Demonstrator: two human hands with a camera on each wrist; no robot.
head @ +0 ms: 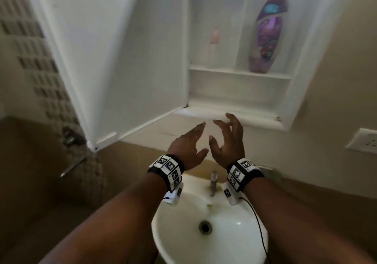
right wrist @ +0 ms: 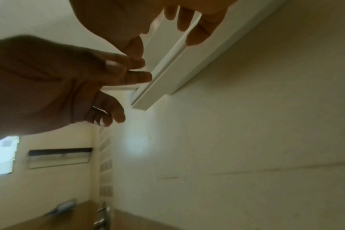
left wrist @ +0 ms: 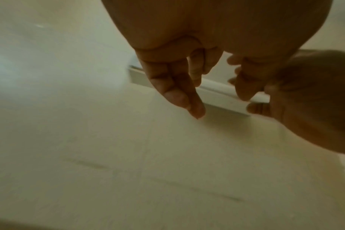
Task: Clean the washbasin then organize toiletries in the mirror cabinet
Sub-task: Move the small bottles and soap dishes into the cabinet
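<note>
Two empty hands, the left hand point(head: 186, 147) and the right hand point(head: 227, 141), are raised with loose fingers over the washbasin point(head: 179, 233). Above them the purple bottle point(head: 267, 37) stands in the open mirror cabinet point(head: 238, 92); a careless reach could tip it down.

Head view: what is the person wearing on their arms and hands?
Bare forearms, no sleeves or gloves. Each wrist carries a black band faced with white tiles printed with black square markers, at the left hand and right hand. White camera units hang beneath; thin black cables trail off.
</note>
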